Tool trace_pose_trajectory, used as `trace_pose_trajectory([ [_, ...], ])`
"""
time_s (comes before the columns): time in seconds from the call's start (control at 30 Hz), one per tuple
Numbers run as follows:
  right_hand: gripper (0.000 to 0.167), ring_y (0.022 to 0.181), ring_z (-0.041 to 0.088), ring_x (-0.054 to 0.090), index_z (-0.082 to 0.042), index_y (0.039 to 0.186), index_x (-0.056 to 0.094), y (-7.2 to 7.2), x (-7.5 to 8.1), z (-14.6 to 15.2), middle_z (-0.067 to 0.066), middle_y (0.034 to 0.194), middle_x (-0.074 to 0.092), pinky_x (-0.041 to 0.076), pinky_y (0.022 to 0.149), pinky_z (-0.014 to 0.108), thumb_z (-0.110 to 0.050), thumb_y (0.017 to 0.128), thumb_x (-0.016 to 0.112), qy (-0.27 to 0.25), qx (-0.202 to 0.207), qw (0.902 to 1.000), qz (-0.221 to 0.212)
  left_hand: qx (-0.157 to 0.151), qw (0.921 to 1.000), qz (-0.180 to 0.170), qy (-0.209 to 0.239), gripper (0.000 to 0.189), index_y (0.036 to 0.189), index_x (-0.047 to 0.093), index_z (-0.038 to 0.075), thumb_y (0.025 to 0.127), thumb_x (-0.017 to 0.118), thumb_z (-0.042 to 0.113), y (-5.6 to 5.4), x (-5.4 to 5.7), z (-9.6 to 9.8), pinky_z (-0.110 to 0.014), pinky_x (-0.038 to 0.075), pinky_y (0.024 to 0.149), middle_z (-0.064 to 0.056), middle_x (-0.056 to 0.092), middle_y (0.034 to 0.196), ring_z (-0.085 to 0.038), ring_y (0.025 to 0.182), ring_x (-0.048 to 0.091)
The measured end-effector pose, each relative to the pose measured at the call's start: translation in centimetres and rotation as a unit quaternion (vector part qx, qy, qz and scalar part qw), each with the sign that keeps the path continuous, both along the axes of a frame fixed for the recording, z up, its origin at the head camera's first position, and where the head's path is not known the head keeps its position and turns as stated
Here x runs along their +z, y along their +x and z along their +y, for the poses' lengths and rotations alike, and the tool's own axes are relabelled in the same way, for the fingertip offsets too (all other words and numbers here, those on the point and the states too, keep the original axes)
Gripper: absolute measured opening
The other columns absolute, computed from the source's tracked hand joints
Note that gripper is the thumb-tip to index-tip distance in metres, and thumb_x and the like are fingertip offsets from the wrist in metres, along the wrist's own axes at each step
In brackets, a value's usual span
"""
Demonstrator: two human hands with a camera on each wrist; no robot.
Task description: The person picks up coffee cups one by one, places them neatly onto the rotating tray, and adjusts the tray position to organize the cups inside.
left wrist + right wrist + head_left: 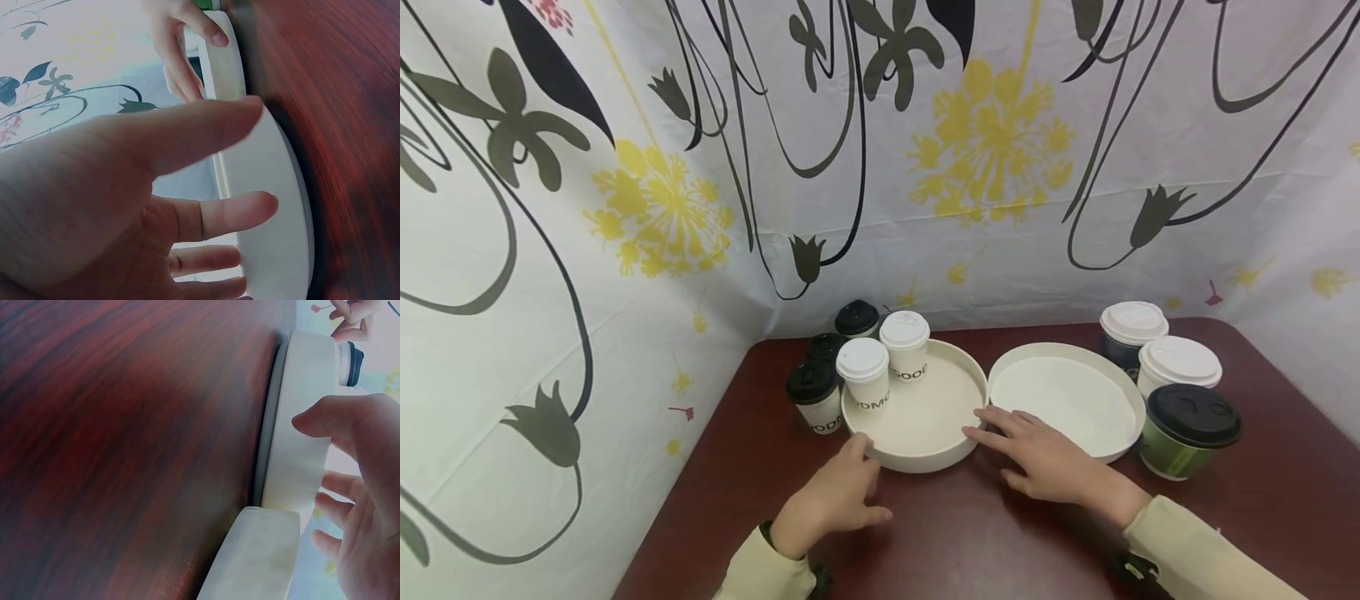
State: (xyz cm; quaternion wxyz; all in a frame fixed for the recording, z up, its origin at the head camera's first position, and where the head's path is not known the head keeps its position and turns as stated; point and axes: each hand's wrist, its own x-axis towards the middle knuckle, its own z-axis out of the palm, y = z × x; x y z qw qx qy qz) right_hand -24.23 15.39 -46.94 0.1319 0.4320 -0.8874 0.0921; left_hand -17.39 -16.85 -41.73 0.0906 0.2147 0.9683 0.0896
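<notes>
A round white tray [917,454] sits on the table, bearing two small white-lidded paper cups, a front one [862,373] and a back one [906,343], toward its left side. My left hand [835,496] is at this tray's front left rim, fingers extended and thumb pointing right. At the same tray's right rim is my right hand [1037,454], fingers spread and fingertips right at the edge. In the left wrist view the left fingers overlap the tray's side wall [275,169]. The right thumb lies in front of the wall [303,381] in the right wrist view.
A second round white tray [1067,400] adjoins on the right. Several black-lidded cups [816,400] stand left of the first tray. Beyond the second are two white-lidded cups [1180,367] and a green cup [1180,446] with a black lid. A patterned cloth [880,200] hangs behind the table.
</notes>
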Motion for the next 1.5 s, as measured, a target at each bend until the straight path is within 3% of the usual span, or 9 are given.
trace_pose_trajectory([
  [0.23,0.075,0.131,0.032,0.053,-0.024,0.147,0.048,0.1,-0.2,0.0,0.013,0.146,0.05,0.045,0.107,0.051,-0.019,0.078,0.078,-0.008,0.007,0.9999,0.004,0.005,0.9998,-0.001,-0.021,0.037,0.072,0.055,0.017,0.077,0.083,0.04,-0.5,0.2,-0.1,-0.024,0.046,0.071,-0.009,0.046,0.123,-0.016,0.099,0.05],
  [0.33,0.076,0.132,0.033,0.053,-0.024,0.147,0.048,0.1,-0.3,0.0,0.013,0.146,0.05,0.046,0.106,0.05,-0.017,0.077,0.078,-0.012,0.007,0.9999,0.007,0.006,0.9998,-0.009,-0.016,0.035,0.076,0.058,0.016,0.077,0.083,0.039,-0.7,0.7,-0.1,-0.024,0.045,0.067,-0.006,0.047,0.117,-0.015,0.091,0.05],
  [0.43,0.077,0.134,0.033,0.052,-0.023,0.147,0.048,0.2,-0.4,0.0,0.014,0.146,0.05,0.047,0.105,0.05,-0.017,0.077,0.078,-0.014,0.009,0.9998,0.008,0.009,0.9999,-0.004,-0.004,0.033,0.087,0.065,0.012,0.078,0.082,0.039,-0.9,1.5,-0.3,-0.028,0.05,0.072,-0.008,0.051,0.118,-0.016,0.09,0.056],
  [0.63,0.078,0.135,0.035,0.051,-0.023,0.148,0.047,0.2,-0.6,0.0,0.015,0.147,0.05,0.046,0.106,0.051,-0.016,0.077,0.078,-0.016,0.006,0.9998,0.004,0.025,0.9952,0.094,0.011,0.038,0.104,0.07,0.007,0.081,0.08,0.035,-2.5,3.7,-1.3,-0.042,0.053,0.088,-0.012,0.061,0.119,-0.025,0.097,0.063],
  [0.77,0.078,0.136,0.034,0.05,-0.024,0.148,0.046,0.3,-0.5,0.0,0.015,0.148,0.049,0.046,0.106,0.051,-0.016,0.077,0.077,-0.013,0.002,0.9999,-0.001,0.074,0.9846,0.158,0.005,0.045,0.115,0.067,0.008,0.082,0.079,0.035,-4.1,5.1,-2.3,-0.044,0.053,0.091,-0.011,0.063,0.114,-0.027,0.101,0.063],
  [0.97,0.076,0.134,0.033,0.052,-0.022,0.148,0.047,0.4,-0.3,-0.1,0.016,0.148,0.048,0.047,0.105,0.05,-0.016,0.078,0.077,-0.01,0.002,0.9999,-0.001,0.136,0.9667,0.217,-0.002,0.06,0.133,0.059,0.007,0.082,0.079,0.033,-6.5,5.5,-3.8,-0.05,0.051,0.101,-0.019,0.056,0.135,-0.037,0.121,0.057],
  [1.07,0.076,0.134,0.033,0.053,-0.022,0.147,0.047,0.5,-0.4,-0.1,0.016,0.149,0.048,0.048,0.105,0.049,-0.016,0.078,0.077,-0.01,0.001,1.0,-0.002,0.147,0.9657,0.214,-0.009,0.065,0.136,0.056,0.005,0.082,0.079,0.033,-7.5,5.1,-4.4,-0.054,0.047,0.105,-0.022,0.052,0.14,-0.041,0.126,0.054],
  [1.23,0.077,0.134,0.033,0.052,-0.022,0.148,0.047,0.4,-0.5,-0.1,0.016,0.149,0.047,0.048,0.105,0.049,-0.016,0.077,0.077,-0.008,0.001,1.0,-0.002,0.169,0.9704,0.172,-0.009,0.07,0.14,0.051,0.004,0.084,0.078,0.036,-8.7,4.3,-5.2,-0.057,0.041,0.11,-0.026,0.047,0.146,-0.044,0.133,0.048],
  [1.5,0.078,0.133,0.032,0.053,-0.022,0.147,0.048,0.3,-0.7,-0.1,0.015,0.148,0.049,0.048,0.104,0.048,-0.015,0.075,0.078,-0.018,0.007,0.9998,0.011,0.194,0.9716,0.136,-0.004,0.076,0.144,0.047,0.003,0.083,0.078,0.037,-9.4,3.6,-5.9,-0.061,0.038,0.112,-0.029,0.042,0.15,-0.048,0.137,0.043],
])
